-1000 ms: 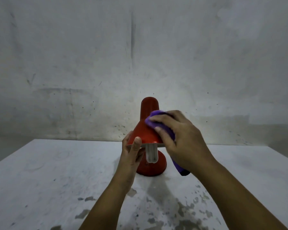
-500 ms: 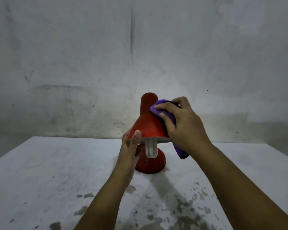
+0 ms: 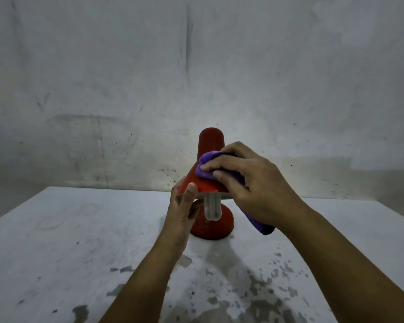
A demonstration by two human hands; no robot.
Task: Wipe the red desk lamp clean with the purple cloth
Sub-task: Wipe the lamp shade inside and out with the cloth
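Lamp wiping under way on shade.
Red desk lamp [image 3: 211,183] stood mid-bench [image 3: 56,241]. Left hand [image 3: 182,210] pinched the shade rim, steadying it. Right hand [image 3: 250,183], grip closed around the purple cloth [image 3: 207,166], had moved from the neck down onto the shade's right slope; base judged still unwiped.

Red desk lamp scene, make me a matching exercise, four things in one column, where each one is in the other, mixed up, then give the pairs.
Things:
1. left hand
2. purple cloth
3. bulb
4. lamp base

Places:
A. hanging below the shade
B. standing on the table
C. gripping the shade's rim
D. pressed on the shade under the right hand

Pairs: 1-C, 2-D, 3-A, 4-B
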